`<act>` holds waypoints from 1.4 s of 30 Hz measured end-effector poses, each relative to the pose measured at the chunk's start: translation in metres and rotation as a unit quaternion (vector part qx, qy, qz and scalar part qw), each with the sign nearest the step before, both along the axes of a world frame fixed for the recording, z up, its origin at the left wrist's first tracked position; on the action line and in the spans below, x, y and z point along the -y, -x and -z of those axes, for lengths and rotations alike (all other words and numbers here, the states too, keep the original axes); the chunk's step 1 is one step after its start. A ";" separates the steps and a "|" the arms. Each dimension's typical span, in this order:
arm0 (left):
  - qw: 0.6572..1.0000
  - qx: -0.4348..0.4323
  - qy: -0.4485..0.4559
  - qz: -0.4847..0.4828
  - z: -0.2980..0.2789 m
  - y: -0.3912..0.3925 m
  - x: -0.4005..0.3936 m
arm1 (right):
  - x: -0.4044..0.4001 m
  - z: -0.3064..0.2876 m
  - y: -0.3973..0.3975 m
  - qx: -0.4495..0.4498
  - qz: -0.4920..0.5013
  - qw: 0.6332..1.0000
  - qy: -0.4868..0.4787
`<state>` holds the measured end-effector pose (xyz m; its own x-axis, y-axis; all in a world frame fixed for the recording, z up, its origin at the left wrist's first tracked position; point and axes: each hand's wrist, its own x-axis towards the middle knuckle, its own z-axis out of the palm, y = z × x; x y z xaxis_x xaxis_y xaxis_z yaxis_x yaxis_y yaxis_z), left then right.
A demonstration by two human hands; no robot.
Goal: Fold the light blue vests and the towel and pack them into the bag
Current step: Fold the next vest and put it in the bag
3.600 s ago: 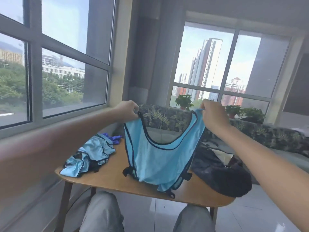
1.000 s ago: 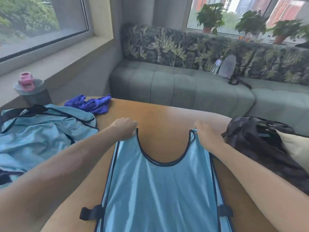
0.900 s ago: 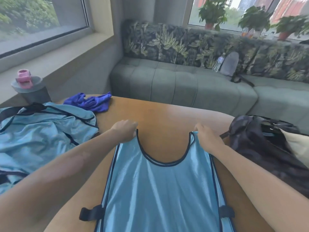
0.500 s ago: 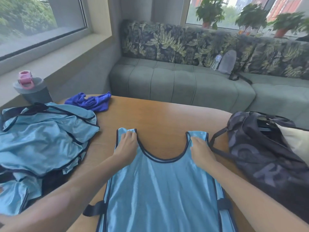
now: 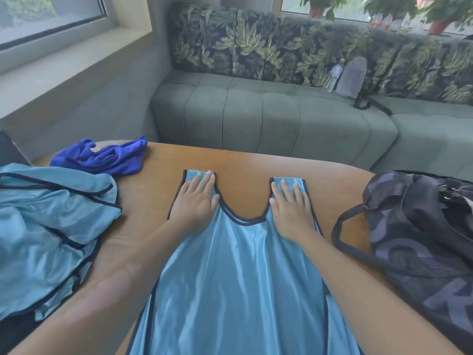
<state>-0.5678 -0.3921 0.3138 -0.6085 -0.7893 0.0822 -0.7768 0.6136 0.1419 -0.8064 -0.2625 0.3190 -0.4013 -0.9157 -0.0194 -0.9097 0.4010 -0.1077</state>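
Light blue vest (image 5: 238,290) under two flat, spread-fingered hands, left (image 5: 195,201) and right (image 5: 290,210), on its straps.

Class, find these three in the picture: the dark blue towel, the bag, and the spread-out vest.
dark blue towel (image 5: 107,158): head view, middle of the crumpled cloth.
bag (image 5: 409,242): head view, patterned side.
spread-out vest (image 5: 235,283): head view, chest panel.

**Vest goes from air to tabletop**

Held up by its shoulder straps seconds ago, the light blue vest (image 5: 238,272) now lies spread on the table (image 5: 243,165). The left hand (image 5: 195,201) and right hand (image 5: 290,210) have released their pinch and press flat on the straps.
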 end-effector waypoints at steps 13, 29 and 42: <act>1.000 -0.003 -0.012 0.003 0.001 0.046 0.092 | 0.102 0.005 0.043 0.021 0.004 0.999 0.030; 0.957 -0.169 -0.210 -0.108 -0.033 0.012 -0.073 | -0.051 -0.021 -0.062 0.268 0.104 0.955 0.075; 0.996 0.002 -0.079 -0.038 -0.012 -0.083 -0.119 | -0.173 -0.026 -0.001 0.020 -0.027 0.997 -0.074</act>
<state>-0.4851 -0.2734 0.3258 -0.5469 -0.8358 -0.0486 -0.8206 0.5236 0.2291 -0.8054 -0.0890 0.3449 -0.3472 -0.9222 -0.1706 -0.9269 0.3651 -0.0871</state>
